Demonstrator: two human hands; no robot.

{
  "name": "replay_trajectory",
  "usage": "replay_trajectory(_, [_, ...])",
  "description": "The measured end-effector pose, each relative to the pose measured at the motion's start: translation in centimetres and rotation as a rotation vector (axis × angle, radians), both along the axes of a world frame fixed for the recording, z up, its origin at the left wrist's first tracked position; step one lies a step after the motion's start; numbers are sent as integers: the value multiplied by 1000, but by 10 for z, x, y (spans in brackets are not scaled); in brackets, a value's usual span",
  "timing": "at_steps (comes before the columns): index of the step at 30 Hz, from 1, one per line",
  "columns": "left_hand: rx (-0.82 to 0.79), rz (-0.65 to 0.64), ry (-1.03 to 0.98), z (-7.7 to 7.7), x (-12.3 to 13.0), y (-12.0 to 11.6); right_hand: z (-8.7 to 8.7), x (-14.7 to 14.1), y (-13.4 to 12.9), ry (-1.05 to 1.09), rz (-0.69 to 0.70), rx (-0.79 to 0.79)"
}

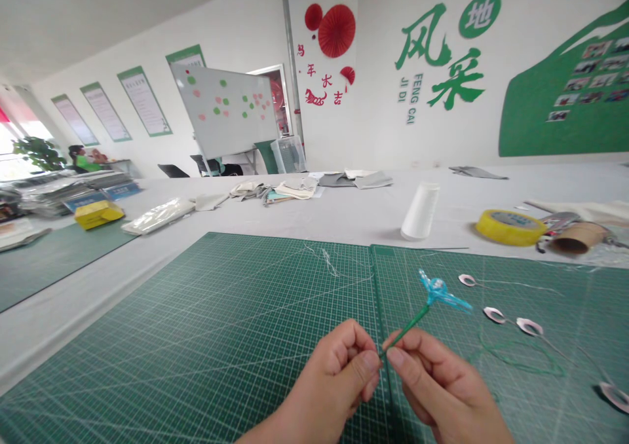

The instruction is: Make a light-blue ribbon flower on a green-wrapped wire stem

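A small flower with a blue head (437,291) and a thin green stem (413,323) tilts up to the right over the cutting mats. My right hand (437,378) pinches the lower stem between thumb and forefinger. Right beside it, my left hand (344,372) is closed at the stem's bottom end, its thumb pressed on the forefinger. The very tip of the stem is hidden between the fingers. On the right mat lie a loop of green thread (525,359) and several white oval rings, one (529,327) near the thread.
Green cutting mats (196,313) cover the near table. Behind them stand a white thread cone (421,211), a yellow tape roll (511,226) and a cardboard tube (580,238). Cloth scraps (295,188), a yellow box (99,215) and stacked packets lie farther left. A person (86,159) sits far left.
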State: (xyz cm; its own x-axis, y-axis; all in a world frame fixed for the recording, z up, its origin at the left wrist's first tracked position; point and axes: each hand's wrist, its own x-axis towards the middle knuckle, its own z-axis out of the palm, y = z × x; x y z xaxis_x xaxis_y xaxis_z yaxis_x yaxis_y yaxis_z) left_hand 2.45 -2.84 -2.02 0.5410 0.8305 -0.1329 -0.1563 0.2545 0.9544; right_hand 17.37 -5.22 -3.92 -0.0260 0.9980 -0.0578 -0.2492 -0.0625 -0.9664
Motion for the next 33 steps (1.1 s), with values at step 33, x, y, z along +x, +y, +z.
replay_trajectory(33, [-184, -38, -204, -1, -1, -3, 0, 0, -1, -22, 32, 11])
